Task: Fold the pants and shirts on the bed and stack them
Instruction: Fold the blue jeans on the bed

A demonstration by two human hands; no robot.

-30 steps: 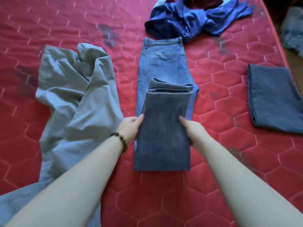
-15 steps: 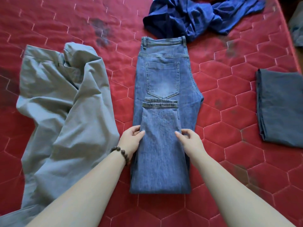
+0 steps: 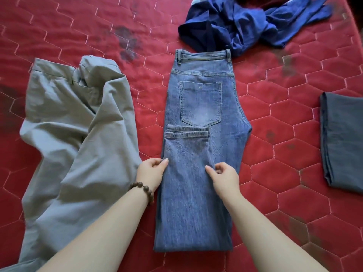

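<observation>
We see a red quilted bed cover (image 3: 294,173) stitched in hexagons, with dark blotches here and there. In the middle lie faded blue denim jeans (image 3: 204,99), back pocket up, waistband away from us, the legs folded up so the hems sit just below the pocket. Our left hand (image 3: 152,171) pinches the left edge of the folded leg, fingers curled; a brown bead bracelet (image 3: 143,188) circles that wrist. Our right hand (image 3: 224,175) pinches the right edge likewise. Left lie crumpled grey trousers (image 3: 74,134); beyond, a rumpled dark blue shirt (image 3: 245,22); right, a folded slate garment (image 3: 343,140).
</observation>
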